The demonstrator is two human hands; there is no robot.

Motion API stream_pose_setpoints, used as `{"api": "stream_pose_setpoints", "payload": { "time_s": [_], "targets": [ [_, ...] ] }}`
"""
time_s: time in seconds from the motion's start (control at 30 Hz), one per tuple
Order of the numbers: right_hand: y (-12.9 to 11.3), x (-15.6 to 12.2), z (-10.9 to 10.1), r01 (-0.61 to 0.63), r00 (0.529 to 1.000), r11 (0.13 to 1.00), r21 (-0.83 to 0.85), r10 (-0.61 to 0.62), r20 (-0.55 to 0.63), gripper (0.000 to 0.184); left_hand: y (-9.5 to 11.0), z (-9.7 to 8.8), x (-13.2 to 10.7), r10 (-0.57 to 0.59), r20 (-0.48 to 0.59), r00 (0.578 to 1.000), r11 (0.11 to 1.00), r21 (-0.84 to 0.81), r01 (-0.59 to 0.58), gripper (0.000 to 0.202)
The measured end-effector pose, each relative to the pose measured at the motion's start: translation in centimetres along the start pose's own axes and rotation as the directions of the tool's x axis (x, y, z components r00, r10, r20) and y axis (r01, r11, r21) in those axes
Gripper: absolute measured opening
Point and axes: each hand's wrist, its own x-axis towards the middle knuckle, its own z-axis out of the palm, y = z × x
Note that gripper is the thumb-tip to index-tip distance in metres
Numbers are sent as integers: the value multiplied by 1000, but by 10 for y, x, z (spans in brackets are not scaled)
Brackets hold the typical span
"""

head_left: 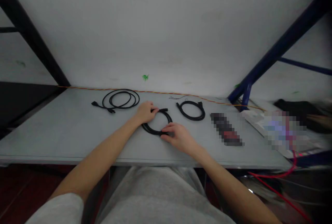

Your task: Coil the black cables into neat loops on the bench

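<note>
A coiled black cable [153,132] lies on the grey table in front of me, its loops gathered into a ring. On the ring's upper left side, my left hand [146,112] is closed, with thumb and fingers pinching the cable. My right hand [178,136] grips the lower right of the same ring between thumb and fingers. One plug end of this cable sticks out at the top, near my left fingertips. To the left rests a looser black cable [121,108] with plugs at both ends. A third, neatly coiled black cable [192,118] sits to the right.
A blurred dark object with a red patch [229,134] lies on the table [77,137] at right. Beyond it are a pixelated white item [255,123] and a red cable [295,161]. A twisted red-yellow wire [160,92] runs along the wall. Dark posts [33,40] flank the table.
</note>
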Motion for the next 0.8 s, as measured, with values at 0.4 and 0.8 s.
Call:
{"api": "stream_pose_setpoints", "payload": {
  "time_s": [0.4, 0.8],
  "targets": [
    [1, 3, -6, 61, 996, 995, -83, -55, 69, 24, -3, 2, 2, -6, 6, 1000, 1000, -24, 6, 31],
    [34, 76, -23, 55, 983, 998, -42, -62, -176, 22, -7, 7, 4, -66, -4, 998, 991, -118, 65, 29]
  ]
}}
